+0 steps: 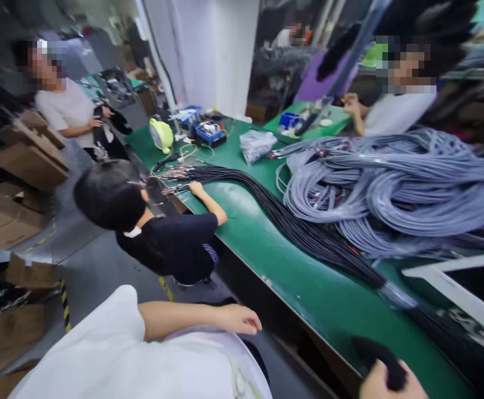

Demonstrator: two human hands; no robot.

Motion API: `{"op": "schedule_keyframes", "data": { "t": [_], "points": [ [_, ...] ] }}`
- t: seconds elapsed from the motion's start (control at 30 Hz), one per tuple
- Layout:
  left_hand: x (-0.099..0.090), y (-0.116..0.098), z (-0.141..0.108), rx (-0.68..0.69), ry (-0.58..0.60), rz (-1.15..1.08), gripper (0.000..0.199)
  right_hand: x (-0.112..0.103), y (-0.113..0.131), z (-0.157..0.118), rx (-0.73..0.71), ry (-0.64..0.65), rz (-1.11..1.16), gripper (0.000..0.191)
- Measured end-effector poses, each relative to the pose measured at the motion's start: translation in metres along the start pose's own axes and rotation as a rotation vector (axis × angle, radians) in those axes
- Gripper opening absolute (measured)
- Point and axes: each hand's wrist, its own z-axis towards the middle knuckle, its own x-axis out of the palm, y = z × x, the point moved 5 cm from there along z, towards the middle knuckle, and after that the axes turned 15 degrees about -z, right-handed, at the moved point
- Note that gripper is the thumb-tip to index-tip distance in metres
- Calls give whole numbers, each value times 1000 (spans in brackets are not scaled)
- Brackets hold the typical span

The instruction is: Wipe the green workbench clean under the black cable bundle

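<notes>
Low at frame edge, right hand (391,382) grips black cable bundle's (308,235) end on green surface (266,238); left hand (237,320) rests loosely open, empty, on lap.

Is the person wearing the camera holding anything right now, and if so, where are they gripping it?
The right hand grips a black bundle at its end, by the table edge; what the bundle is cannot be told. The left hand holds nothing and rests open by the lap.

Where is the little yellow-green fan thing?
In the head view, the yellow-green fan stands at the far left end of the green table, left of the blue tray.
</notes>
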Motion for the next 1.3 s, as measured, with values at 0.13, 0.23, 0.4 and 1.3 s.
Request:
{"op": "schedule_keyframes", "data": {
  "t": [0.13,0.23,0.4,1.3],
  "points": [
    [-28,-46,33,0,-12,31,31,75,-27,25,-94,205,-83,83],
    [-53,-73,45,-3,-71,32,26,105,-25,43,-147,243,-85,83],
    [-68,-72,58,-44,-142,104,28,94,7,50,-60,155,69,78],
    [79,-246,514,384,232,1301,78,118,-140,155,63,82,-41,49]
  ]
}}
